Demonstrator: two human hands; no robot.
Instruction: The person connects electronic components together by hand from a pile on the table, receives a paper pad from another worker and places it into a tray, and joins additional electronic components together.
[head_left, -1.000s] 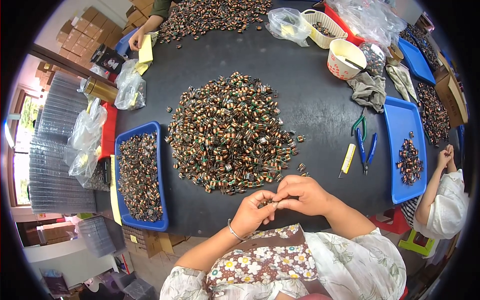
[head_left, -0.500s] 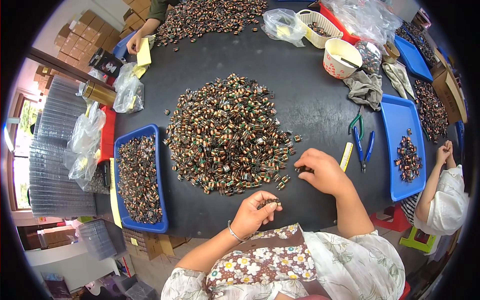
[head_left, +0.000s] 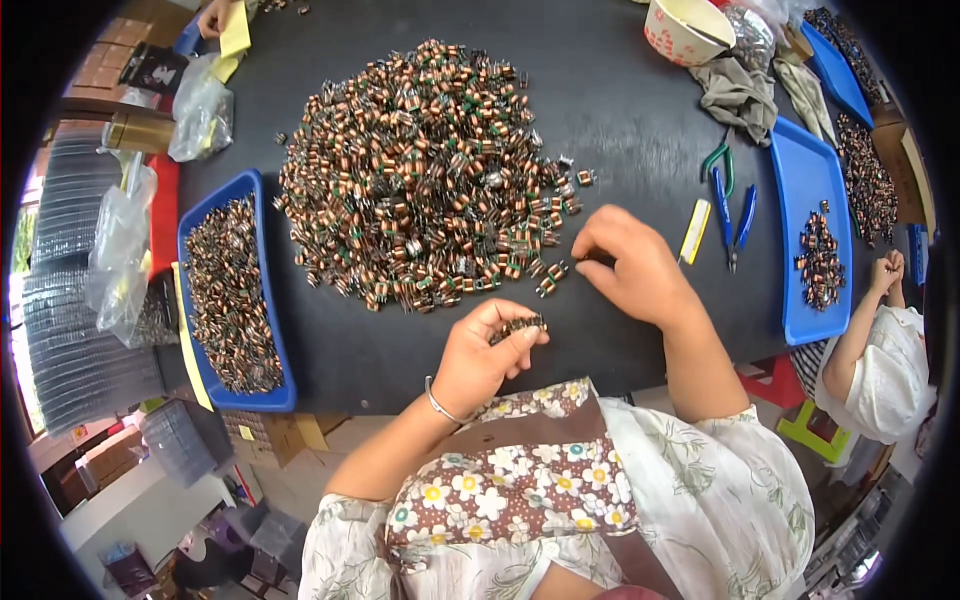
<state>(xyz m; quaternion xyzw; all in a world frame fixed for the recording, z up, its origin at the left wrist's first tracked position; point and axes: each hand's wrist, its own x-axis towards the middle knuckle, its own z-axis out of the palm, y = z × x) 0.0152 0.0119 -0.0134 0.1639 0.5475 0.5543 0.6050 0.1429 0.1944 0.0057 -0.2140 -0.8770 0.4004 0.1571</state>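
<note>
My left hand [head_left: 478, 352] is closed around a short row of small dark copper-wound coils [head_left: 517, 327], held between thumb and fingers just over the near table edge. To its right, my right hand [head_left: 640, 268] hovers by the near right side of a large coil pile [head_left: 410, 180]. Its fingers are curled together, with something dark at the fingertips that I cannot make out. A few loose coils [head_left: 551, 278] lie at the pile's edge beside those fingertips.
A blue tray [head_left: 272, 320] full of coils stands left; another blue tray [head_left: 800, 165] at right holds a small heap. Between pile and right tray lie blue-handled pliers [head_left: 735, 225], green-handled pliers [head_left: 722, 160] and a yellow-white strip [head_left: 695, 232]. A co-worker's hands [head_left: 886, 270] show far right.
The view has tilted and shifted, so the pile and trays sit higher in the picture. Both hands keep nearly the same pose; the left still holds the row of coils.
</note>
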